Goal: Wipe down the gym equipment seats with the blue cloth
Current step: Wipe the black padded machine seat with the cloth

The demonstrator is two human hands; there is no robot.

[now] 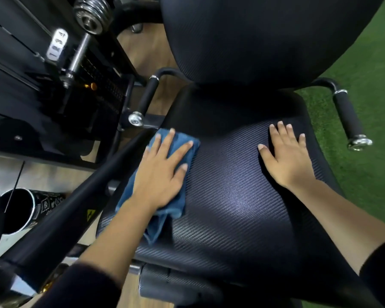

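Pressing the blue cloth [129,193] flat on the seat pad's [231,196] left edge, the left hand [160,174] has its fingers straight and spread. The right hand [287,161] rests open-palmed near the pad's right edge. Even pressure and overlapping strokes across the pad would suit best, with the bracing hand lifted clear.

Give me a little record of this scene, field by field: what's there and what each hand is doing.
seat: black, ribbed, part of a gym machine
backrest: black pad above the seat
cloth: blue, crumpled, on the seat's left edge
left hand: fingers spread flat, pressing the cloth on the seat
right hand: flat on the bare seat, holding nothing
handles: black grips, one on each side of the seat
floor: wood on the left, green turf on the right
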